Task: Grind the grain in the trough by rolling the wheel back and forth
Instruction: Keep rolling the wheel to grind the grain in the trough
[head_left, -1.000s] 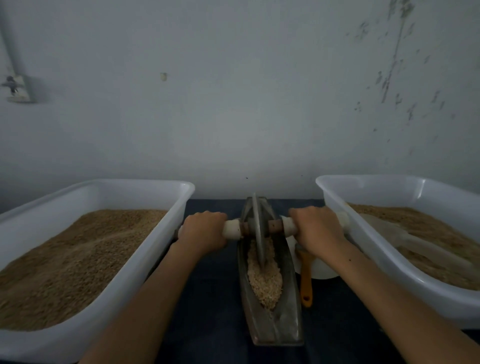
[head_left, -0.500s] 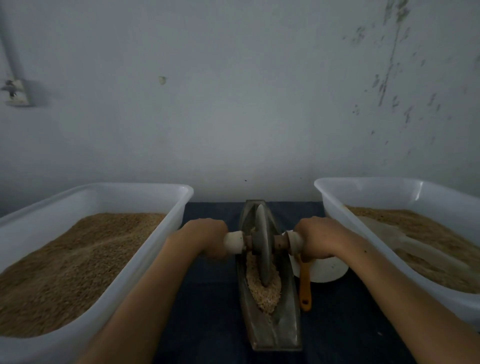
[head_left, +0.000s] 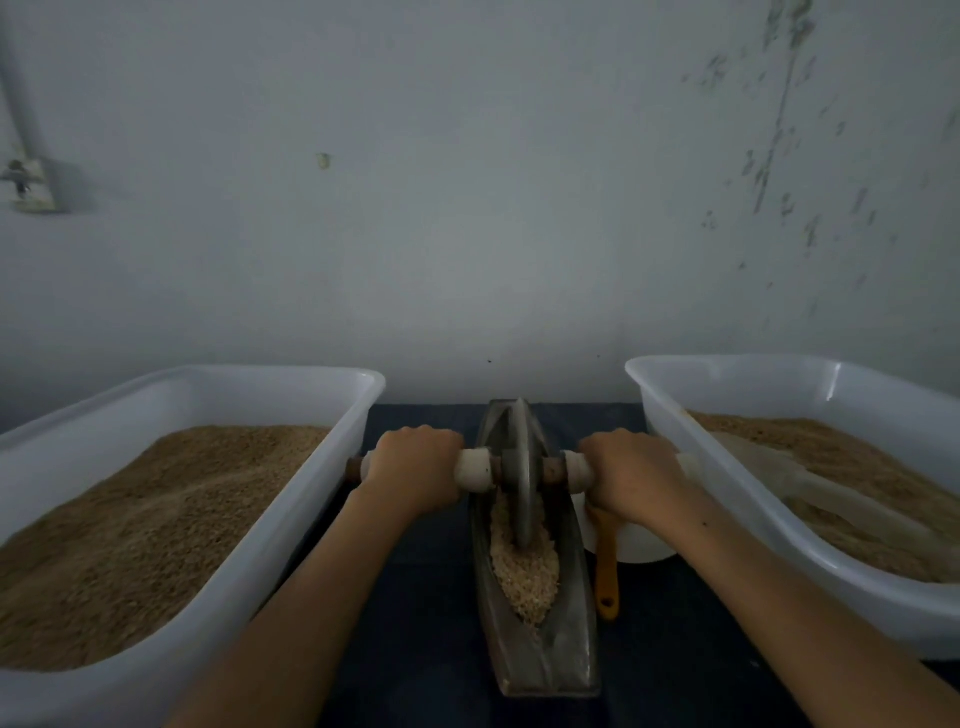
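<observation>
A narrow boat-shaped metal trough (head_left: 576, 644) lies lengthwise on the dark table in front of me, with pale crushed grain (head_left: 524, 577) in its groove. A grey metal wheel (head_left: 521, 478) stands upright in the far half of the trough, its lower edge in the grain. An axle with white end sleeves runs through it. My left hand (head_left: 415, 467) grips the axle left of the wheel. On the other side, my right hand (head_left: 631, 475) grips the axle's right part. Both fists hide most of the handles.
A white tub (head_left: 291, 525) of brown grain stands at the left. Another white tub (head_left: 737, 499) at the right holds grain and a pale scoop (head_left: 810, 483). A white bowl (head_left: 639, 545) and an orange-handled tool (head_left: 607, 577) lie right of the trough. A wall rises behind.
The wheel rolled toward me from the far end, then back away again. Both hands moved with it, keeping their grip on the axle.
</observation>
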